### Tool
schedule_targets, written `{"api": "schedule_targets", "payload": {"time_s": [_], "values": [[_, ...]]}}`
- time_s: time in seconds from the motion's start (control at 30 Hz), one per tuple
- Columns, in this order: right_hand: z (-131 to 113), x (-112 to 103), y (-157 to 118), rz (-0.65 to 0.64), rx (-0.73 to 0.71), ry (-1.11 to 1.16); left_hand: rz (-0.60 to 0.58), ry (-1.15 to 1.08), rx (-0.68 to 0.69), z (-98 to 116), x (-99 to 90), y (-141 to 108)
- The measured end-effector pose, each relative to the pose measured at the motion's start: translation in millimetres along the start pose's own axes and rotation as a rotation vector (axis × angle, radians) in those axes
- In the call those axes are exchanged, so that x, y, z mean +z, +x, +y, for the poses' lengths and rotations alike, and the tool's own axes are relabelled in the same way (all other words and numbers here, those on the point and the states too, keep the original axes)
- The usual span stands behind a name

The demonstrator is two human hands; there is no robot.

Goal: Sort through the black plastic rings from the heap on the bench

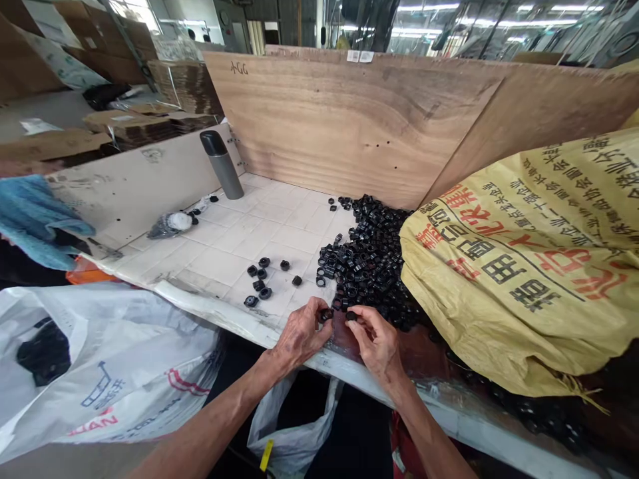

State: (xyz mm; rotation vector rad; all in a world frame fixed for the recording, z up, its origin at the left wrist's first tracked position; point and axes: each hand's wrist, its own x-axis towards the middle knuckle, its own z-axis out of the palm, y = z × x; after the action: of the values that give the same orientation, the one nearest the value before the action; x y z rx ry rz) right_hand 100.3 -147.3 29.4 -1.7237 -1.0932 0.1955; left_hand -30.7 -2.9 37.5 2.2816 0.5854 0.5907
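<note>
Close to the table's front edge, my left hand (299, 331) pinches a small black plastic ring (325, 315) between thumb and fingers. Just to its right, my right hand (378, 342) grips a small round black plastic piece (351, 315). The two pieces are held apart by a narrow gap. Beyond my hands spreads a large heap of black plastic rings (372, 256). Left of the heap, several loose black pieces (264, 293) lie in a small group on the pale tabletop (224, 246).
A yellow woven sack (499, 306) rests at right. A plywood board (324, 120) closes off the back. A grey flask (227, 173) and a clear plastic bag (172, 225) stand left. White bags (124, 372) hang at the front. Another person's blue sleeve (40, 213) is at far left.
</note>
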Motion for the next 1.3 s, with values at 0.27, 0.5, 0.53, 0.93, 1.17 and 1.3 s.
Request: {"api": "schedule_targets", "payload": {"time_s": [0.27, 0.5, 0.53, 0.93, 1.17, 1.3], "values": [[2.8, 0.2, 1.1, -0.029, 0.060, 0.101, -0.037, -0.284, 0.101, -0.5, 2.0, 0.8], [1.4, 0.1, 3.4, -0.032, 0.012, 0.077, -0.186, -0.396, 0.044, -2.8, -0.3, -1.7], [1.2, 0.3, 2.9, -0.021, 0.033, 0.083, -0.194, -0.401, 0.017, -1.7, -0.8, -2.2], [-7.5, -5.2, 1.4, -0.093, -0.023, 0.076, -0.181, -0.564, -0.005, -2.1, -3.8, -4.0], [-10.9, -6.3, 3.4, -0.179, -0.049, 0.065, -0.201, -0.516, 0.006, -1.5, -6.6, -3.2], [-12.5, -5.2, 4.6, -0.163, 0.000, 0.080, -0.185, -0.587, -0.030, -0.8, -7.8, -2.4]]}}
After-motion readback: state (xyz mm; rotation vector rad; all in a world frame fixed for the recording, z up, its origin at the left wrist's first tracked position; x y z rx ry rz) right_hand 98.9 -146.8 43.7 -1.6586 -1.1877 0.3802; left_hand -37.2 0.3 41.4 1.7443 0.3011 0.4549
